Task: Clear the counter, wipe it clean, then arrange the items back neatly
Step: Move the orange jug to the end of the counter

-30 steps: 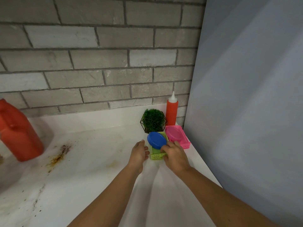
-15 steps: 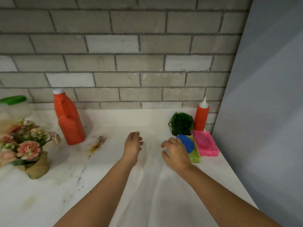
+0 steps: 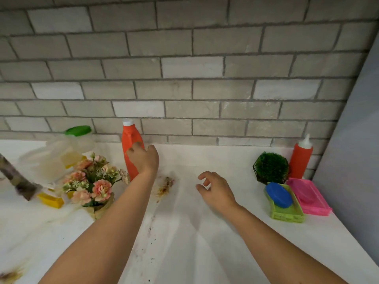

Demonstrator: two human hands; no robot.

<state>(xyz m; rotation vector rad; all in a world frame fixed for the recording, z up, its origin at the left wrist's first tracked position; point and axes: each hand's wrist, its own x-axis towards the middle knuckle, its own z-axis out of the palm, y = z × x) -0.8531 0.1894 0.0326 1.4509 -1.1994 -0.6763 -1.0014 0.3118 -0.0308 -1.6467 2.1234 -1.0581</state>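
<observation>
Now, on the counter: a person's two bare arms stretch across the white top toward a grey brick wall.
Left hand: up against the orange bottle, fingers spread in front of its side and not wrapped around it; whether they touch it cannot be told.
Right hand: over the middle of the counter, well apart from the left, fingers loosely curled and holding nothing.
Orange bottle: upright, white cap on, near the counter's back edge, left of the middle.
Stain: a brown smear between the two hands, with dark specks trailing toward the front edge.
Back right corner: a red squeeze bottle stands by the wall, with a round green plant just beside it.
Right edge: a green tray holds a blue oval piece; a pink tray lies against its right side.
Left side: a pot of pink flowers stands just beside the orange bottle; behind it is a blurred clear container with a green lid.
</observation>
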